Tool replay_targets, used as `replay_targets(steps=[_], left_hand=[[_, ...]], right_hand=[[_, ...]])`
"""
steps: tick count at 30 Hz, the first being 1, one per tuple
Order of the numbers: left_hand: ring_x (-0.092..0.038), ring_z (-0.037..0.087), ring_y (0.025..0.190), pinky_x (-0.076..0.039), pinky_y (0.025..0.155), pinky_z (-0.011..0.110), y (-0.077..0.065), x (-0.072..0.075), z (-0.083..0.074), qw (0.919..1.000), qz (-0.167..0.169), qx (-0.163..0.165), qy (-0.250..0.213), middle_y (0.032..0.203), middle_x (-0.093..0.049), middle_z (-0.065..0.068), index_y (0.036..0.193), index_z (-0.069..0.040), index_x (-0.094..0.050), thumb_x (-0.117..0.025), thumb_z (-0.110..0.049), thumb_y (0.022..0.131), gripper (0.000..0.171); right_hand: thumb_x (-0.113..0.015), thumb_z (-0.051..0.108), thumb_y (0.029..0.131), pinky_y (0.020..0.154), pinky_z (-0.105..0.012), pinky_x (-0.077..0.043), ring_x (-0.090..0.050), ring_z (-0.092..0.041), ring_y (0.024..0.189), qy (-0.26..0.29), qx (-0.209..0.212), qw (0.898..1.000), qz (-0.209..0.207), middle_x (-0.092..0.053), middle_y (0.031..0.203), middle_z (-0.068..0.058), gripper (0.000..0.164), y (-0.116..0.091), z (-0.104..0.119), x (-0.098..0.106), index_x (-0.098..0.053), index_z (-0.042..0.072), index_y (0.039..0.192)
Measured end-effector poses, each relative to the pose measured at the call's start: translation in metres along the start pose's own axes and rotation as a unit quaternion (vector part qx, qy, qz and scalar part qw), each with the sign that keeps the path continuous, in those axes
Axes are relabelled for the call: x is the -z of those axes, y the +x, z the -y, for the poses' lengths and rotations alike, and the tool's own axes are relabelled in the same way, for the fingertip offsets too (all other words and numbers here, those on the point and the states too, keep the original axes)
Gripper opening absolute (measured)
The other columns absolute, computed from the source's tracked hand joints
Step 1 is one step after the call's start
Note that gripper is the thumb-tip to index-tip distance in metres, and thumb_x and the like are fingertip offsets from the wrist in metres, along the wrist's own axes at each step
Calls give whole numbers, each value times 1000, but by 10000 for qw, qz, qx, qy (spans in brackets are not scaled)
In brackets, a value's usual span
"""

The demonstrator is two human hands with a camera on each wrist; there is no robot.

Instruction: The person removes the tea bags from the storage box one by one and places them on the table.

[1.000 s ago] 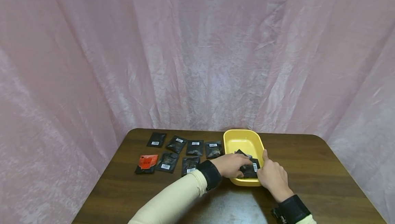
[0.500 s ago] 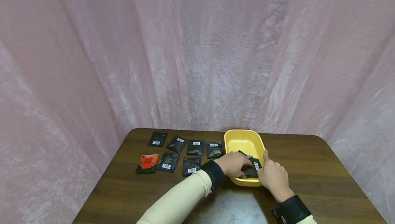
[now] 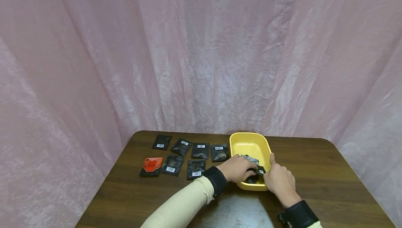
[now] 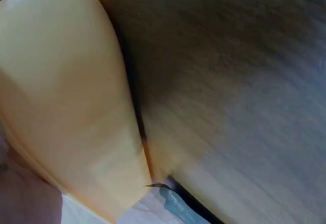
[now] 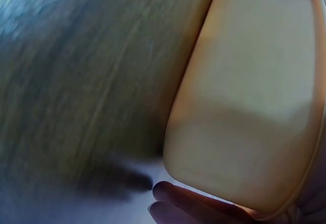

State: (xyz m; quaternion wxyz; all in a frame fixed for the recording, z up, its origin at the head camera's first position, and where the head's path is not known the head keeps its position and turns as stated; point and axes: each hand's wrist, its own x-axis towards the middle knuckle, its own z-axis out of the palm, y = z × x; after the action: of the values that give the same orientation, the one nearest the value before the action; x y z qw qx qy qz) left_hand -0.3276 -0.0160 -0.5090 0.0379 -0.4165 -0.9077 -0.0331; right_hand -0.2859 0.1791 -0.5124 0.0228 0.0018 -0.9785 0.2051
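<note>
A yellow plastic basin (image 3: pixel 248 147) stands on the table with black packets inside. My left hand (image 3: pixel 237 168) reaches over its near left rim and pinches a black packet (image 3: pixel 261 170), seen nearly edge-on with a white label. Under it lies another dark packet (image 3: pixel 251 180), and behind it a packet with a silvery sheen (image 3: pixel 250 158). My right hand (image 3: pixel 280 181) grips the basin's right rim; its fingers (image 5: pixel 198 203) lie against the outer wall in the right wrist view. The left wrist view is mostly filled by the basin's outer wall (image 4: pixel 66 96), hiding the left hand's fingertips.
Left of the basin, several black packets with white barcodes lie in two rows, one of them this packet (image 3: pixel 196 169). An orange-red card or label (image 3: pixel 151 165) covers part of the front-left one. A pink curtain (image 3: pixel 201 53) hangs behind the wooden table (image 3: pixel 314 172).
The packet in my left hand has tipped from lying flat to nearly edge-on, uncovering packets beneath. My right hand keeps its place on the basin's rim.
</note>
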Motion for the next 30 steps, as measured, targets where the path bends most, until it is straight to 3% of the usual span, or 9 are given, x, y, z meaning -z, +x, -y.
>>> replay_targets(steps=[5, 12, 22, 30], left_hand=[[-74, 4, 103, -58, 90, 25, 2, 0, -4, 9993, -71, -98, 359, 110, -80, -16, 117, -32, -80, -71, -25, 101, 19], [-74, 4, 107, -58, 95, 24, 2, 2, -7, 9984, -166, -142, 513, 114, -81, -16, 118, -32, -82, -71, -30, 103, 19], [-74, 4, 106, -58, 94, 25, 3, -1, -4, 9991, -344, -126, 236, 112, -81, -15, 116, -30, -83, -71, -29, 103, 18], [-73, -1, 107, -55, 99, 18, 2, -7, 3, 9977, -553, -47, -388, 114, -80, -15, 118, -26, -82, -66, -28, 106, 20]], right_hand=[[-56, 16, 93, 49, -40, -38, -52, -28, 57, 45, -27, 10000, 17, -61, 67, -14, 81, -1, 0, 0, -26, -2, 167], [-54, 15, 93, 49, -40, -38, -53, -28, 56, 76, -9, 10000, -18, -62, 68, -16, 81, -1, 0, -1, -26, -1, 167], [-54, 15, 93, 49, -41, -38, -53, -28, 56, 90, -1, 10000, -32, -62, 68, -16, 80, 0, -1, 0, -26, -1, 167], [-57, 18, 95, 50, -44, -41, -58, -32, 58, 52, 56, 9999, -107, -68, 76, -24, 80, 0, -1, -1, -27, -1, 166]])
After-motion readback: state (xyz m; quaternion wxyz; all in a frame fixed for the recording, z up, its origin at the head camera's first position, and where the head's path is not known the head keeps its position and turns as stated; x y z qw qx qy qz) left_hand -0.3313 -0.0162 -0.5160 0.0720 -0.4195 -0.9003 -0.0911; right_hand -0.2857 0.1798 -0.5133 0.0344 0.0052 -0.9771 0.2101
